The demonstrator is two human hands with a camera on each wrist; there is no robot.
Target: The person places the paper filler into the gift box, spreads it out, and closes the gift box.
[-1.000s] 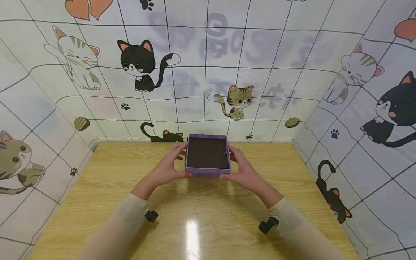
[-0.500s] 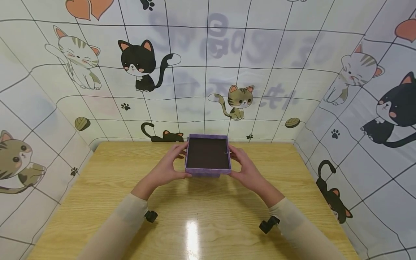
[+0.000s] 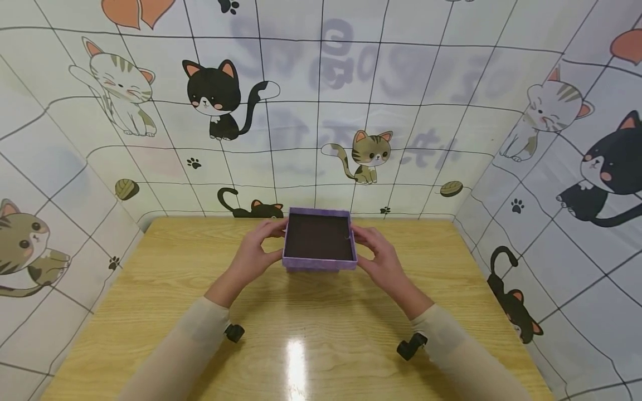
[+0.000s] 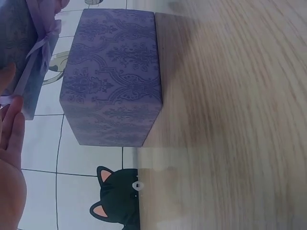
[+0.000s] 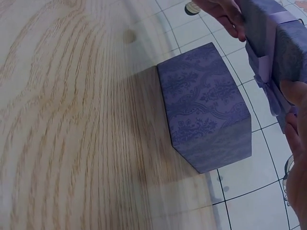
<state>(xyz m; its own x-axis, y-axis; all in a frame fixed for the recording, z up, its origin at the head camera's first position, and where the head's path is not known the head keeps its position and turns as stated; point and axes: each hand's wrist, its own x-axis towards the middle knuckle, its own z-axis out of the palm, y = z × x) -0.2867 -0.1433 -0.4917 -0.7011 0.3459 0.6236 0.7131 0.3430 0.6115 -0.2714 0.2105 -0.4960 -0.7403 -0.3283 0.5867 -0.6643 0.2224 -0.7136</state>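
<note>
A shallow purple gift box lid (image 3: 320,264) is held by both hands, its dark brown inside facing up toward the head camera. My left hand (image 3: 254,252) grips its left side, and my right hand (image 3: 385,260) its right side. Both wrist views show a lilac ribbon with a bow (image 5: 268,88) on the lid's outside. Below the lid stands the deep, purple patterned box (image 4: 112,72). A gap shows between the two in the left wrist view. From the head camera the lid hides nearly all of the box, and the box's top is out of sight.
The wooden table (image 3: 321,317) carries the box near its back edge. Behind and on both sides hangs a white gridded sheet with cartoon cats (image 3: 371,159). A small black camera (image 3: 412,346) sits at the right wrist, another (image 3: 234,333) at the left.
The lid has shifted slightly left and toward me. My left thumb has moved from its front corner up to its side. My right thumb has slid from the front edge toward the corner.
</note>
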